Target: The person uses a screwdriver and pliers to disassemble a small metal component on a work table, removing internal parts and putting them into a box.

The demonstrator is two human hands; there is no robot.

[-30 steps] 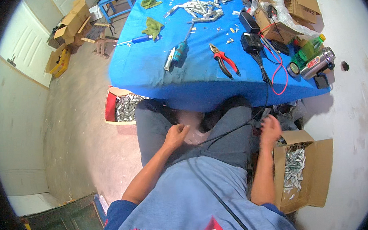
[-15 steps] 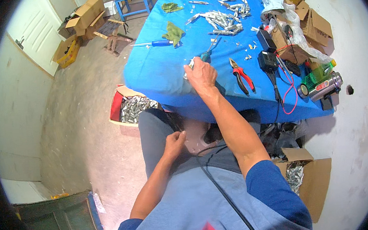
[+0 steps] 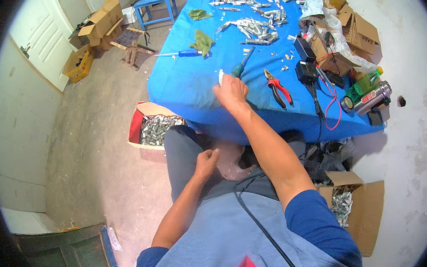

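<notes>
My right hand [image 3: 231, 91] is closed over the near part of the blue-covered table [image 3: 174, 86], with a small white piece [image 3: 221, 76] sticking up at its finger side. Just beyond its knuckles is a screwdriver with a teal handle [image 3: 238, 71], its shaft angled away to the right. The hand covers the handle's near end, so I cannot tell whether it is gripped too. Above my lap, my left hand [image 3: 207, 164] is pinched closed near the table's front edge; anything between its fingers is too small to make out.
Red-handled pliers [image 3: 279, 90] and black adapters [image 3: 306, 71] with cables lie to the right. Small silvery-white parts [image 3: 255, 27] are heaped at the back. A blue screwdriver [image 3: 189, 53] touches a green cloth [image 3: 203, 42]. A box of metal pieces [image 3: 159, 130] stands at floor level, left.
My right hand has drawn slightly back toward me, and the white piece shows more upright beside it. My left hand has shifted a little to the right. The view has tilted slightly.
</notes>
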